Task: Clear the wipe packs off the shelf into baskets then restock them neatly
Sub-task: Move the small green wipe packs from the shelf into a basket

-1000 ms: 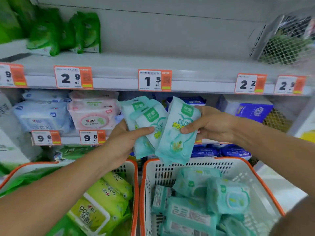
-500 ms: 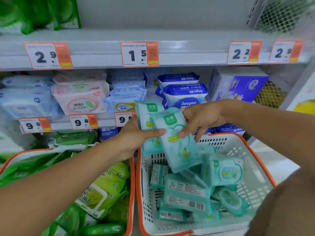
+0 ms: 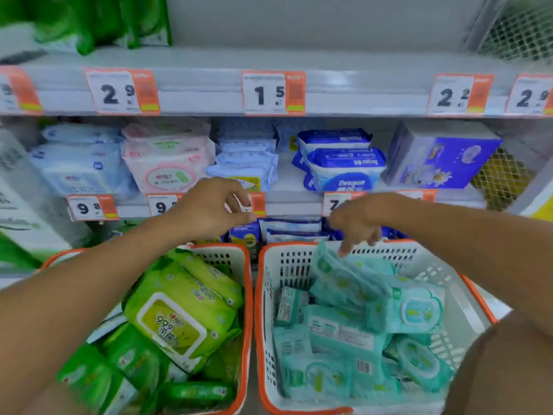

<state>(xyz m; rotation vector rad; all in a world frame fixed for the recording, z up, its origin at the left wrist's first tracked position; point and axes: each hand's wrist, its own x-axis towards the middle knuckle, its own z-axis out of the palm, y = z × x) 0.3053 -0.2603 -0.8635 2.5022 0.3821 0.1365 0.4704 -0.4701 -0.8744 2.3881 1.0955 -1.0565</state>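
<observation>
Two orange-rimmed baskets side by side at 6 o'clock: left basket (image 3: 246,295) heaped with green wipe packs (image 3: 179,319), right basket (image 3: 466,298) with teal wipe packs (image 3: 353,333). Right hand (image 3: 357,224) above right basket's far rim, fingers hanging down, fingertip touching topmost teal pack (image 3: 344,275); grip released. Left hand (image 3: 209,208) at 11 o'clock from it, raised before middle shelf edge (image 3: 293,205), fingers curled, grip holding nothing visible. Top shelf (image 3: 344,62) at 12 o'clock mostly bare; price tag (image 3: 273,92) reads 1.5.
</observation>
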